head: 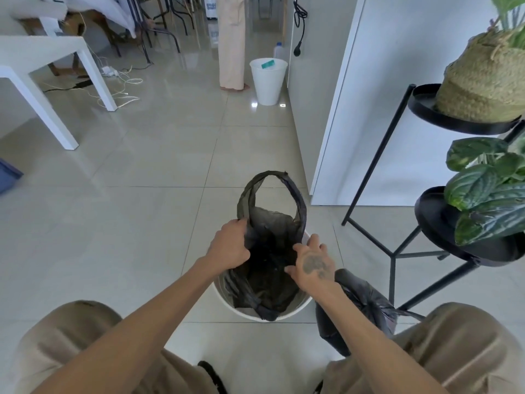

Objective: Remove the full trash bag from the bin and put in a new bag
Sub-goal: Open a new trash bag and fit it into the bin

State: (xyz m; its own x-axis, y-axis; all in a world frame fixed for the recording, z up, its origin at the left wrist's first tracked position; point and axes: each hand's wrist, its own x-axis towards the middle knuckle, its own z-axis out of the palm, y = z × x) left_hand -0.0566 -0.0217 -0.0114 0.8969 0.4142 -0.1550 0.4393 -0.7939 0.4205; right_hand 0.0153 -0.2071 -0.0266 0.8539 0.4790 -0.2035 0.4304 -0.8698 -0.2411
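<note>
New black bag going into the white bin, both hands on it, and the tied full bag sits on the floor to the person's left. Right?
Not quite. In the head view the tied full bag sits on the floor to the person's right, beside the right knee. The rest stands: left hand and right hand hold the new black bag in the white bin.

The new bag [270, 268] sits in the bin [298, 307] on the floor [142, 209]; the full bag [358, 308] lies just right of it, a plant stand [397, 251] farther right.
</note>
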